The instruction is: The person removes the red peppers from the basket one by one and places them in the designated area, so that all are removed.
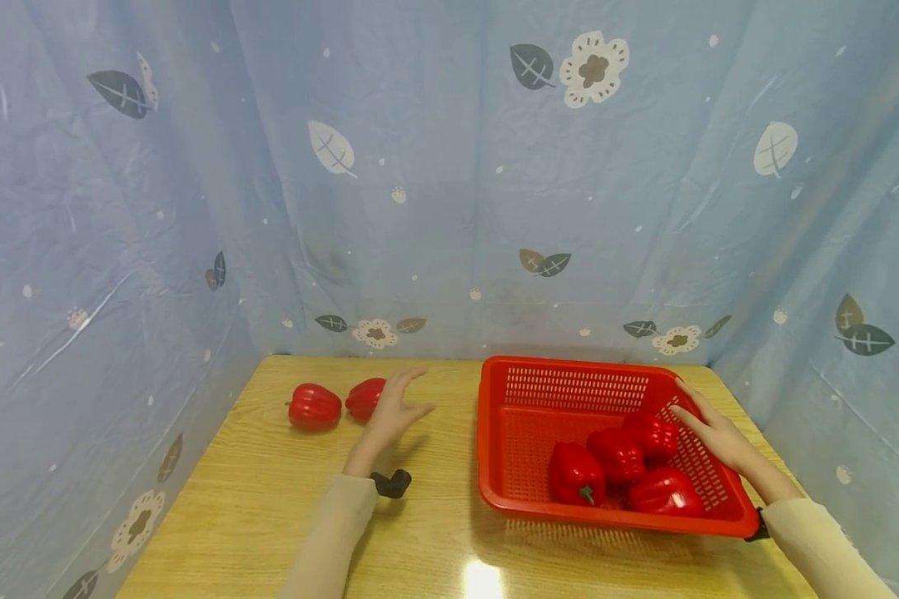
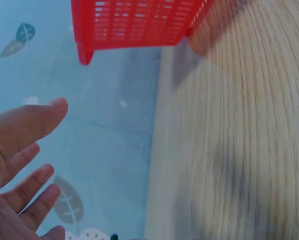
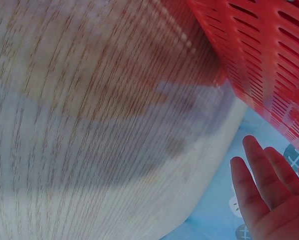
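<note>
"On the wooden table (image 1: pixel 232 491), left of the red basket (image 1: pixel 484 433), I see an outer pepper (image 1: pixel 315 408) and an inner pepper (image 1: pixel 363 399). What are the person's hands doing?"

"Holding nothing, as far as I can see. The left hand (image 1: pixel 393 412) has its thumb and fingers spread, partly hiding the inner pepper from above; whether they touch, I can't tell. The right hand (image 1: pixel 715 433) is relaxed, fingers extended at the basket's right side. Contact there is unclear too."

"So what might go wrong?"

"A careless brush of that left hand could set the inner pepper rolling, I'd say, since its sides are rounded. And the right forearm crosses the basket's rim; a bump might skew the whole thing and jostle the four peppers (image 1: pixel 575 474) bunched toward its right end."

"They look slippery."

"Glossy, certainly: lobed, deep red, with a green stem on the front one. The basket looks like thin plastic, its walls pierced with rows of slots, its corners rounded. Beneath it is streaky, pale grain with a shine, and behind hangs a creased blue curtain (image 1: pixel 434 166) printed with leaves and flowers."
</note>
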### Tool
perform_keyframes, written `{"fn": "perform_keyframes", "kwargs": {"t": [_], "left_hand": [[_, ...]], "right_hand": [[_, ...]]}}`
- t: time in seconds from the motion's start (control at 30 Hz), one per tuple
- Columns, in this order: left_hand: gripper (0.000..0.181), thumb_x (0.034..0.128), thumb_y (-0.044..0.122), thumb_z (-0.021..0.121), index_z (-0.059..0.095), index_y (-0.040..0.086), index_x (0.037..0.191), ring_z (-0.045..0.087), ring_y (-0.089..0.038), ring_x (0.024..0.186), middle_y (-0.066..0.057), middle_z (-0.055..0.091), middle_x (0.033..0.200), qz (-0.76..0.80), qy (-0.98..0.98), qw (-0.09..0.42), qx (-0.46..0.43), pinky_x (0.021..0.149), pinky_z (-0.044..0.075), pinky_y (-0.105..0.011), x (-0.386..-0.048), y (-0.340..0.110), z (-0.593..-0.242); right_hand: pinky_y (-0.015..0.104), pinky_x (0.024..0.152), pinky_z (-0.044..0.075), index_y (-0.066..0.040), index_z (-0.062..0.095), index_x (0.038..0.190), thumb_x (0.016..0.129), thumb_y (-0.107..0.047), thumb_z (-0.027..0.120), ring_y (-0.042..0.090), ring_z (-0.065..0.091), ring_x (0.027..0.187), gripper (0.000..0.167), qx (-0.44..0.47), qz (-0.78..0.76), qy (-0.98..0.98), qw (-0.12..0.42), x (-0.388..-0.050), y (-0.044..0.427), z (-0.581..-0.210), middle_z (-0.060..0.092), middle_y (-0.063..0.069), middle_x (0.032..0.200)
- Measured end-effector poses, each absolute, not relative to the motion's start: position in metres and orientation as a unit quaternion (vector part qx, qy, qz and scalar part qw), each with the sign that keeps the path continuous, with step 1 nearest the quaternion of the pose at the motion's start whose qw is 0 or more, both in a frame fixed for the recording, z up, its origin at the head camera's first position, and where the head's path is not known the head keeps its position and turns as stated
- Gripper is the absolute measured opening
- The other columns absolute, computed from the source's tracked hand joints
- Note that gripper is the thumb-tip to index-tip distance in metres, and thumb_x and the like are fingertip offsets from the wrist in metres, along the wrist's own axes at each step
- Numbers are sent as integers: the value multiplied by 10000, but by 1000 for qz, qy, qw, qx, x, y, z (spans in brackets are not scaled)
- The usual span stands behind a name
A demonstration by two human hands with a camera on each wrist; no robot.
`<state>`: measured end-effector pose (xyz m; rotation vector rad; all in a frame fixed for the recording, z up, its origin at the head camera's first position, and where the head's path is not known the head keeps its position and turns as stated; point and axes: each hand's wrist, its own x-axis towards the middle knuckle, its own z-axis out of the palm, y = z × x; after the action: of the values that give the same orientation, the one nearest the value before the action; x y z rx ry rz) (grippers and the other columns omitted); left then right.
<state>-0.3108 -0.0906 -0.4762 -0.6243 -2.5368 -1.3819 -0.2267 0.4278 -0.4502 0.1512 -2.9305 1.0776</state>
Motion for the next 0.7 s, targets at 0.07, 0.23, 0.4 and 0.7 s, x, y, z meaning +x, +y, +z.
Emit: {"fn": "perform_keyframes", "kwargs": {"t": [0.07, 0.23, 0.4, 0.7], "left_hand": [[609, 785, 180, 746, 483, 86, 1327, 375, -296, 1274, -120, 441, 1354, -467, -852, 94, -217, 1039, 334, -504, -310, -87, -475], [608, 787, 173, 744, 482, 65, 1324, 385, -311, 1263, -143, 441, 1345, -459, -850, 105, -234, 1033, 336, -512, -309, -78, -472], [602, 799, 173, 732, 475, 69, 1333, 381, -307, 1263, -125, 451, 1345, -455, -848, 109, -248, 1035, 325, -520, -310, -69, -467], [579, 788, 221, 742, 506, 110, 1306, 404, -295, 1251, -99, 490, 1323, -432, -853, 130, -260, 1035, 327, -505, -311, -55, -457]], "right_hand": [[738, 887, 241, -109, 15, 1496, 993, -357, 392, 612, 216, 1231, 676, 50, 346, -937, 9, -227, 428, -450, 111, 358, 1459], [736, 878, 264, -110, 6, 1495, 992, -357, 391, 605, 251, 1211, 680, 49, 349, -936, 3, -227, 427, -450, 129, 360, 1453], [738, 867, 276, -110, 10, 1495, 990, -363, 393, 607, 268, 1195, 683, 45, 343, -938, 0, -225, 428, -451, 137, 366, 1446], [741, 870, 259, -91, 27, 1494, 988, -345, 406, 622, 247, 1201, 681, 52, 337, -940, 8, -225, 426, -448, 131, 366, 1449]]}}
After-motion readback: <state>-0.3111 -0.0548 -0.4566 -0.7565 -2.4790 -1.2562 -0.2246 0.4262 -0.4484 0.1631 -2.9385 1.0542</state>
